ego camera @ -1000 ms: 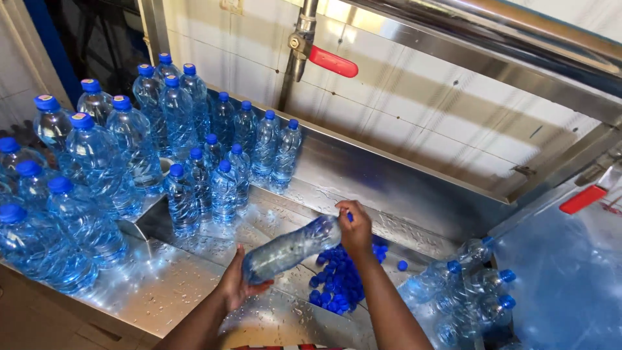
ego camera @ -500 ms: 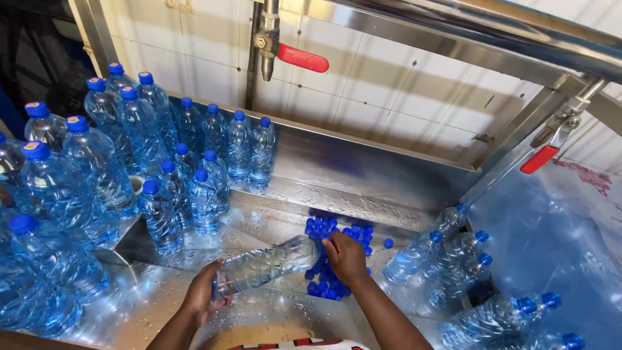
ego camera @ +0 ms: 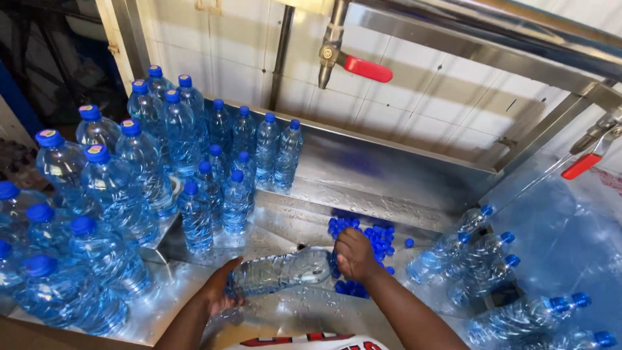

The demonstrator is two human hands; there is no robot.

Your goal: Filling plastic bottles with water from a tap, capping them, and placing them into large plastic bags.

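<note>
A clear water bottle [ego camera: 278, 272] lies sideways over the wet steel counter, held at both ends. My left hand [ego camera: 220, 291] grips its base at the lower middle. My right hand [ego camera: 354, 254] is closed over its neck end, so the cap is hidden. Right behind that hand lies a heap of loose blue caps [ego camera: 369, 236] on the steel surface.
Several capped bottles stand upright on the left [ego camera: 116, 194] and at the back [ego camera: 259, 149]. More capped bottles lie on their sides at the right [ego camera: 473, 253]. A tap with a red lever [ego camera: 363, 67] hangs above the steel trough [ego camera: 402, 175]; a second red lever [ego camera: 580, 165] is at the right.
The view has shifted, and both hands with the bottle now sit lower on the counter. My right hand stays on the neck end beside the cap heap.
</note>
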